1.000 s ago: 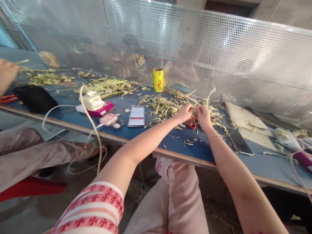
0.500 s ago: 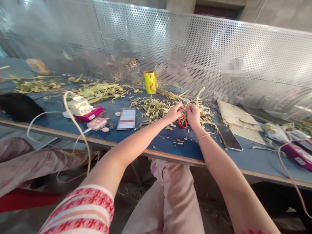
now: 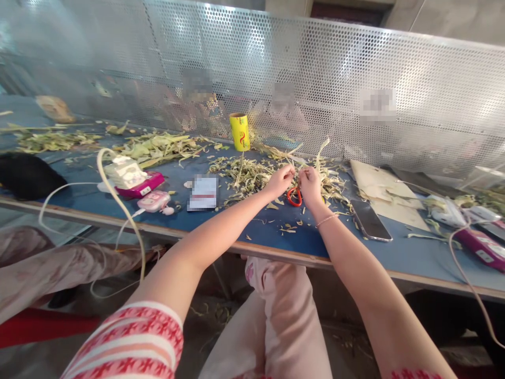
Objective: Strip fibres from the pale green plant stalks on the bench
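Note:
My left hand (image 3: 281, 180) and my right hand (image 3: 310, 184) are close together above a loose pile of dried, pale green plant strips (image 3: 252, 176). Both have their fingers pinched, and whatever is between the fingertips is too small to make out. An orange looped handle, like that of scissors (image 3: 294, 197), shows just below and between the hands, against the right one. Whether it is held or lies on the table, I cannot tell; its blades are hidden. Behind the right hand, a longer pale strip (image 3: 322, 147) sticks up out of the pile.
On the blue table (image 3: 236, 226) stand a yellow cardboard tube (image 3: 239, 131) and a phone (image 3: 371, 220). A blurred card (image 3: 203, 193), a pink case (image 3: 153, 201) and a magenta box with a cable (image 3: 140, 185) are left. A perforated metal screen (image 3: 335, 79) runs behind; a person sits at left.
The view has shifted slightly, moving everything a little to the left. My hands stay pinched close together over the pile, with hardly any visible movement.

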The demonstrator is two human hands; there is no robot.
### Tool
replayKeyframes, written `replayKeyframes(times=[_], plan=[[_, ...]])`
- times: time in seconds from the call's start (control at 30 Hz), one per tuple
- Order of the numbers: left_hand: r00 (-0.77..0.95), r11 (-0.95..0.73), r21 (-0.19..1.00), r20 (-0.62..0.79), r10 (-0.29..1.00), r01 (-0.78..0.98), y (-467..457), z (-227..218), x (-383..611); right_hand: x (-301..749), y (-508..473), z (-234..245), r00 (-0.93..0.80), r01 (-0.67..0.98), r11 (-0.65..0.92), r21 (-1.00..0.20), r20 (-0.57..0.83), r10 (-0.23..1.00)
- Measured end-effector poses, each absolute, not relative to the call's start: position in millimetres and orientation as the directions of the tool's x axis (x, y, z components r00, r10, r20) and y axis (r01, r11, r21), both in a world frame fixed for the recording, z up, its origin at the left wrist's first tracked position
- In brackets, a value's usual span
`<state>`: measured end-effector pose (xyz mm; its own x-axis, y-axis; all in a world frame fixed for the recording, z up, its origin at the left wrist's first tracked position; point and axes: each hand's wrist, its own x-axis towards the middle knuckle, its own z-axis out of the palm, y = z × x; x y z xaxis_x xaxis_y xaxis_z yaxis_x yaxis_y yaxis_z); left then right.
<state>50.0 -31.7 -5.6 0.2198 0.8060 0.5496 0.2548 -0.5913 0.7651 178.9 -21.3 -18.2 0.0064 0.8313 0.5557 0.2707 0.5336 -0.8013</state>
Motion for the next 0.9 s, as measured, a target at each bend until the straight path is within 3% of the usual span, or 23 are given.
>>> replayKeyframes(times=[0.1, 0.2, 0.3, 0.53, 0.9], plan=[[0.17, -0.54, 0.822, 0.514, 0.84, 0.182, -32.2, -5.8, 51.0, 177.1, -24.6, -16.1, 0.095, 0.241, 0.484, -0.841, 0.517, 0.851], [0.143, -0.356, 0.935, 0.351, 0.925, 0.007, -30.7, -4.5, 51.8, 175.6, -28.1, -13.8, 0.043, 0.235, 0.511, -0.827, 0.534, 0.844], [0.124, -0.248, 0.966, 0.255, 0.959, -0.066, -28.5, -4.2, 51.7, 173.8, -30.0, -14.1, 0.013, 0.271, 0.544, -0.794, 0.568, 0.823], [0.008, -0.479, 0.856, 0.487, 0.874, 0.196, -32.3, -6.6, 51.0, 168.3, -33.6, -16.0, -0.055, 0.233, 0.556, -0.798, 0.56, 0.827], [-0.058, -0.469, 0.866, 0.485, 0.873, 0.175, -27.7, -7.8, 49.6, 161.4, -40.3, -5.0, -0.111, 0.065, 0.501, -0.863, 0.493, 0.863]])
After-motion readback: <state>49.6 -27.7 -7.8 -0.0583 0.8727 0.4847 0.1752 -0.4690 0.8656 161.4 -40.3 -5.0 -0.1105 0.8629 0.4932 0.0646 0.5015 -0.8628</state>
